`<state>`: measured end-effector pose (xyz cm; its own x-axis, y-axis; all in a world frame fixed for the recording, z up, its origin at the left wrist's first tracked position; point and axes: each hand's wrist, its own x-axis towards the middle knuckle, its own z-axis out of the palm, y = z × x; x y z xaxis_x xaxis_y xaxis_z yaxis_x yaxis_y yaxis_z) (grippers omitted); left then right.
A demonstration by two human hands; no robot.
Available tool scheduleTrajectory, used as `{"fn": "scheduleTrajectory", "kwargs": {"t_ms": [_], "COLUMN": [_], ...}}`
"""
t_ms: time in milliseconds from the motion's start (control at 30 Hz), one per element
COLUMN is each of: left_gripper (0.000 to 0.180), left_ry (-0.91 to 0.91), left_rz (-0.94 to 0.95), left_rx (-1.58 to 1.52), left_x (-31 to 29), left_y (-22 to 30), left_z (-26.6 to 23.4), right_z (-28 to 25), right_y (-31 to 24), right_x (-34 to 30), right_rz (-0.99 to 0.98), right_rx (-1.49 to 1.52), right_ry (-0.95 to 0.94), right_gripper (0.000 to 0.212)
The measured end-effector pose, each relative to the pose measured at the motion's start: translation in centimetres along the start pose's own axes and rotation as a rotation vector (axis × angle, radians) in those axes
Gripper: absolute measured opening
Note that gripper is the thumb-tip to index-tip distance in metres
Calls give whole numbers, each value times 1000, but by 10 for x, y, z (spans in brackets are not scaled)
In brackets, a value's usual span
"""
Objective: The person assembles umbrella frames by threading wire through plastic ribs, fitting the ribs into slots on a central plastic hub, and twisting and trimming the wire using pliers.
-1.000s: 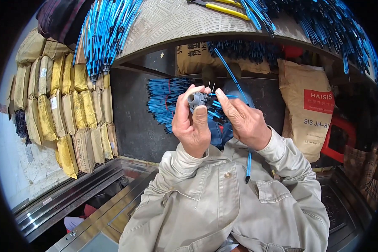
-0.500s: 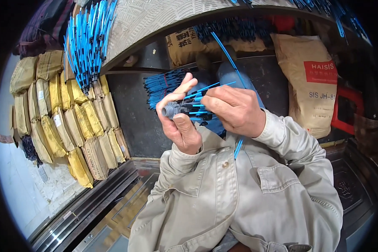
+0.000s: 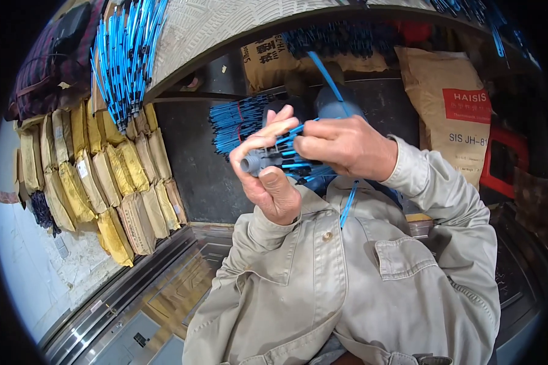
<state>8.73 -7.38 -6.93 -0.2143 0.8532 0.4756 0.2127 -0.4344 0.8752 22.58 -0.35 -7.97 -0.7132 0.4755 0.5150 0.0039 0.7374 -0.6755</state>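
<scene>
I see bags (image 3: 97,180) left, a sack (image 3: 435,76) right, and a bundle (image 3: 231,123) between them, beyond the left hand (image 3: 276,199). The fitting (image 3: 254,162) sits in that hand; rods (image 3: 126,64) lie leftmost on the far surface (image 3: 210,35).

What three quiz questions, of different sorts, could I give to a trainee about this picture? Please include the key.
1. Which thing does the left hand hold?
a) a yellow packet
b) a grey fitting
c) a red stool

2. True or false: the right hand lies flat on the patterned tabletop.

3. Fill in: the large brown sack with a red panel is on the person's ____ side.

Key:
1. b
2. False; it is curled, at the thin blue stems by the fitting.
3. right
</scene>
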Motion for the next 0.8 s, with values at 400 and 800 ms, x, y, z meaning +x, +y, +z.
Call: {"fn": "scheduleTrajectory", "kwargs": {"t_ms": [400, 800], "left_gripper": [18, 27], "left_ry": [-7, 75], "left_rz": [16, -23], "left_rx": [81, -100], "left_x": [5, -15], "left_y": [13, 8], "left_z": [-4, 21], "right_z": [-6, -5], "right_y": [-16, -34], "right_x": [1, -33], "right_rz": [105, 502], "right_rx": [-3, 303], "right_ry": [-19, 133], "right_gripper": [14, 8]}}
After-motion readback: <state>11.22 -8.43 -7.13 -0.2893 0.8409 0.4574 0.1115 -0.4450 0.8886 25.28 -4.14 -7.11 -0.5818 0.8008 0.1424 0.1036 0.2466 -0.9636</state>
